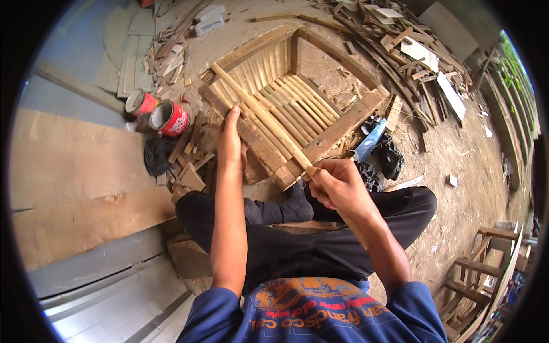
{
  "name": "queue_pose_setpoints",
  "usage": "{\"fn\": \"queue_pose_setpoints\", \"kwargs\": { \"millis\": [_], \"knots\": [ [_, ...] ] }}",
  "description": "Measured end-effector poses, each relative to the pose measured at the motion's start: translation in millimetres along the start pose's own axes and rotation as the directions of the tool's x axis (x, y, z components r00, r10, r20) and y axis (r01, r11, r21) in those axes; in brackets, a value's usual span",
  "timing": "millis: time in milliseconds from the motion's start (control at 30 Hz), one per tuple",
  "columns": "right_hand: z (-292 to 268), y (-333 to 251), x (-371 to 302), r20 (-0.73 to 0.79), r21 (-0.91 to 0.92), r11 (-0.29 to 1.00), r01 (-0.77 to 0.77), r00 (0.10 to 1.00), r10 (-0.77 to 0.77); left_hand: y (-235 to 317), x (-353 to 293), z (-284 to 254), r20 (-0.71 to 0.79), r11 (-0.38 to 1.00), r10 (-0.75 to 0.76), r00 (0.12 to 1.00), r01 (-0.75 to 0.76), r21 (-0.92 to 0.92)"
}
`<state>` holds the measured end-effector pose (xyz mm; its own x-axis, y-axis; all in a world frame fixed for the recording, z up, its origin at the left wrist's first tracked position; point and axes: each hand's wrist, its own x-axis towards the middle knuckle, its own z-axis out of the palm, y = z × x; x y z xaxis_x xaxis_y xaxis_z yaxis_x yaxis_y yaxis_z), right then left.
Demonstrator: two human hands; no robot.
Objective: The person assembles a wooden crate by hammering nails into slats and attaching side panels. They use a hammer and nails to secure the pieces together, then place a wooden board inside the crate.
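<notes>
A wooden box frame (351,126) sits tilted in front of my crossed legs, with bamboo slats (297,108) lining its bottom and sides. A long pale bamboo strip (258,114) lies diagonally across the near-left side of the frame. My left hand (230,140) is closed on that side, its thumb on the upper edge and its other fingers mostly hidden underneath. Around the strip's near end, my right hand (338,184) is wrapped just beyond the frame's near corner. A length of the strip shows behind that hand along my forearm.
Two red cans (170,118) stand at left beside wood offcuts (191,177). A handsaw with a blue blade (370,140) lies near black plastic bags (390,159). Scrap wood (420,54) is piled at far right. A wooden rack (472,291) stands lower right, a plywood sheet (80,177) at left.
</notes>
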<state>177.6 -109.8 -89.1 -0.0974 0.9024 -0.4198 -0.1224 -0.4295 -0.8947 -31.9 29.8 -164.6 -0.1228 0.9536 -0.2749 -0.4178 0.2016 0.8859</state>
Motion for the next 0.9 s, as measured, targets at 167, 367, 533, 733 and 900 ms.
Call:
{"fn": "queue_pose_setpoints", "kwargs": {
  "millis": [167,367,533,733,900],
  "knots": [
    [-10,-16,-6,-0.02,0.037,0.997,0.069,0.997,-0.068,3,-3,6,-0.016,1.0,0.009,1.0,-0.009,0.01],
    [-21,-29,2,-0.012,-0.141,0.99,0.011,1.0,-0.013,6,-5,6,-0.028,0.999,0.001,1.0,0.0,0.033],
    [-28,-17,9,0.016,-0.138,0.99,-0.006,1.0,0.008,5,-6,5,-0.035,0.999,0.02,0.999,-0.019,0.029],
    [-34,-13,14,0.034,-0.138,0.99,-0.023,0.999,0.028,3,-6,5,-0.006,1.0,0.012,1.0,-0.012,0.012],
    [-39,-21,9,-0.002,-0.06,0.998,0.033,0.999,-0.033,6,-8,5,-0.019,1.0,0.011,1.0,-0.011,-0.002]
  ]
}}
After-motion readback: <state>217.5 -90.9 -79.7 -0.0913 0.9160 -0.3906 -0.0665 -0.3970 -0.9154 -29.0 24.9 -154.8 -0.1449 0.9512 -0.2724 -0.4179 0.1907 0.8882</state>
